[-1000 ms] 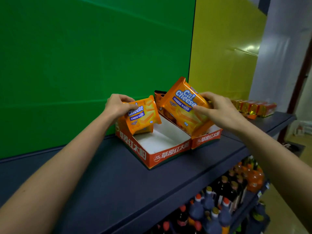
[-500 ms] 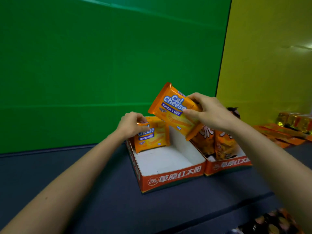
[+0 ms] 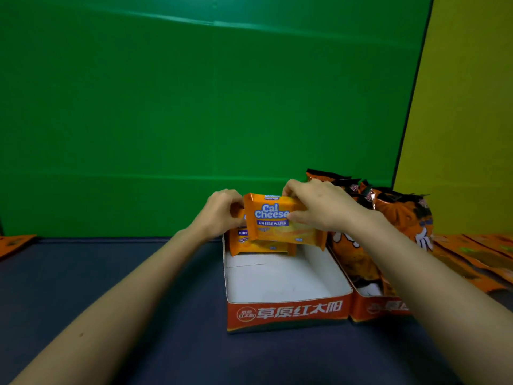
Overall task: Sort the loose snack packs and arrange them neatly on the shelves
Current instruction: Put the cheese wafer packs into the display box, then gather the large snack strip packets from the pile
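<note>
Two orange trays sit side by side on the dark shelf (image 3: 138, 273): the left tray (image 3: 286, 312) and the right tray (image 3: 380, 308). Two Cal Cheese packs stand at the left tray's far end. The right hand (image 3: 324, 207) pinches the front pack (image 3: 273, 218) between fingers and thumb, and the left hand (image 3: 219, 212) curls its fingers on the rear pack (image 3: 249, 240). Several snack bags (image 3: 402, 215) fill the right tray.

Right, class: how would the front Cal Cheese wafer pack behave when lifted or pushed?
Probably light: the right hand holds the front wafer pack by thumb and fingers alone. Likely fairly stiff: it looks flat, not sagging. Its smooth wrapper may slip; the left hand grips the rear wafer pack.
</note>
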